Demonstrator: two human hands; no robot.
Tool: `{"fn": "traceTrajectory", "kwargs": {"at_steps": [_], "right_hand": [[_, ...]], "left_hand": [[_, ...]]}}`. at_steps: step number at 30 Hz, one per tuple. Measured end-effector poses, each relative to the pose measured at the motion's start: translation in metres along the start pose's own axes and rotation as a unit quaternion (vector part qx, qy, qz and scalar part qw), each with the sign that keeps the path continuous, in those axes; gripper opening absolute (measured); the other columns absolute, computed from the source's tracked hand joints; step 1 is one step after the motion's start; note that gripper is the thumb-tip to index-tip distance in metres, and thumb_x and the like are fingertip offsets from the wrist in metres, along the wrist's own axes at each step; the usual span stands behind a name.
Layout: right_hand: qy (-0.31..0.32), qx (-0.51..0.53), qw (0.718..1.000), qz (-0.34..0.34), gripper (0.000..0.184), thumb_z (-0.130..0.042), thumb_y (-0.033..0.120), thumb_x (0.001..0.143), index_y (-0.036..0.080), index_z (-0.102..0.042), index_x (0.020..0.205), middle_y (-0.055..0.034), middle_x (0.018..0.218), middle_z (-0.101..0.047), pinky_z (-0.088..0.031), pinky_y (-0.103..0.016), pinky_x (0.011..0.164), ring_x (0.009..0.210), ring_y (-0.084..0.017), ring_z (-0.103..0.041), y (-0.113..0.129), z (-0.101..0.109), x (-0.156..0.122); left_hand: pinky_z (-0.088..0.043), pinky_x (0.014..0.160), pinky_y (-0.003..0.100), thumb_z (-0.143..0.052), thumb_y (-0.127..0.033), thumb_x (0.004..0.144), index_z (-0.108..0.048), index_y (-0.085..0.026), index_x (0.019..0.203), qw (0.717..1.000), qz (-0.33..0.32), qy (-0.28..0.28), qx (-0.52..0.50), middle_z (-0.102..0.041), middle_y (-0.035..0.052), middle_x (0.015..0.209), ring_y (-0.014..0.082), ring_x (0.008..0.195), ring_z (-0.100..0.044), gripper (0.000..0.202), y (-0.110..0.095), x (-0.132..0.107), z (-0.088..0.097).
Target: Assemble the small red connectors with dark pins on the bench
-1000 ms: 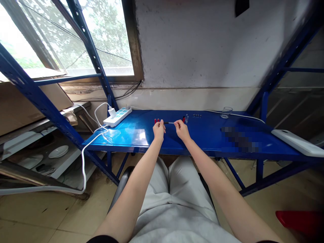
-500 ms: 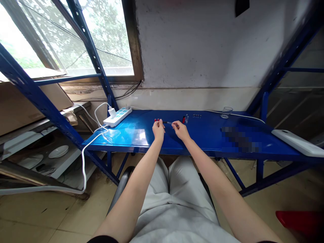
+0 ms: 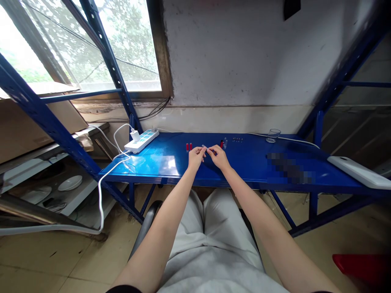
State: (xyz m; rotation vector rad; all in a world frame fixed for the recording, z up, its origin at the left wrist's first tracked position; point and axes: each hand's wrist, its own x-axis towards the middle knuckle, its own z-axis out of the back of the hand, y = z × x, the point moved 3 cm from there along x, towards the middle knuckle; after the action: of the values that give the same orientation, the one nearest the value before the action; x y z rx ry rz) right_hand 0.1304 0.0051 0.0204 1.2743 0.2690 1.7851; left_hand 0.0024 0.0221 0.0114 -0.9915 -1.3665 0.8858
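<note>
Over the front half of the blue tabletop, my left hand (image 3: 197,157) and my right hand (image 3: 218,156) almost meet, fingertips pinched. Between them shows the end of a small slim clear tube (image 3: 204,146); most of it is hidden by my fingers. Just beyond my left hand are two small red pieces (image 3: 189,147), side by side on the table. Behind my right hand sit a red-and-black piece (image 3: 221,143) and small clear pieces (image 3: 225,143). Further right, several tiny metallic bits (image 3: 237,139) form rows.
A white power strip (image 3: 142,141) with a plugged-in cord lies at the table's left end. A clear glass (image 3: 273,135) stands at the back right. A white flat object (image 3: 360,172) rests on the right edge. Blue uprights (image 3: 319,128) frame the table (image 3: 250,162).
My left hand has moved right, closing the gap to my right hand. The dark thin part that stretched between them is hidden now. Both red pieces on the left show more fully.
</note>
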Motion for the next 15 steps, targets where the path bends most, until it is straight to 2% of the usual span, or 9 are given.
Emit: {"fn": "traceTrajectory", "kwargs": {"at_steps": [9, 15], "right_hand": [[0.052, 0.045, 0.996, -0.064, 0.030, -0.049, 0.043, 0.078, 0.016, -0.063, 0.081, -0.0056, 0.077, -0.062, -0.042, -0.027, 0.062, 0.066, -0.015, -0.054, -0.0071, -0.0057, -0.0002], [0.064, 0.044, 0.995, -0.068, 0.030, -0.049, 0.044, 0.077, 0.017, -0.062, 0.083, -0.0059, 0.078, -0.064, -0.042, -0.027, 0.062, 0.066, -0.015, -0.054, -0.0055, -0.0059, -0.0011]], "left_hand": [[-0.032, 0.036, 0.018, -0.054, -0.045, 0.075, -0.066, -0.012, 0.083, 0.998, -0.018, 0.002, 0.053, -0.054, -0.0012, 0.055, 0.0040, 0.034, -0.041, 0.036, 0.0062, 0.0031, -0.0001], [-0.031, 0.037, 0.019, -0.051, -0.047, 0.077, -0.068, -0.013, 0.086, 0.997, -0.014, 0.026, 0.069, -0.052, -0.0011, 0.056, 0.0038, 0.035, -0.040, 0.039, 0.0098, 0.0027, 0.0008]]}}
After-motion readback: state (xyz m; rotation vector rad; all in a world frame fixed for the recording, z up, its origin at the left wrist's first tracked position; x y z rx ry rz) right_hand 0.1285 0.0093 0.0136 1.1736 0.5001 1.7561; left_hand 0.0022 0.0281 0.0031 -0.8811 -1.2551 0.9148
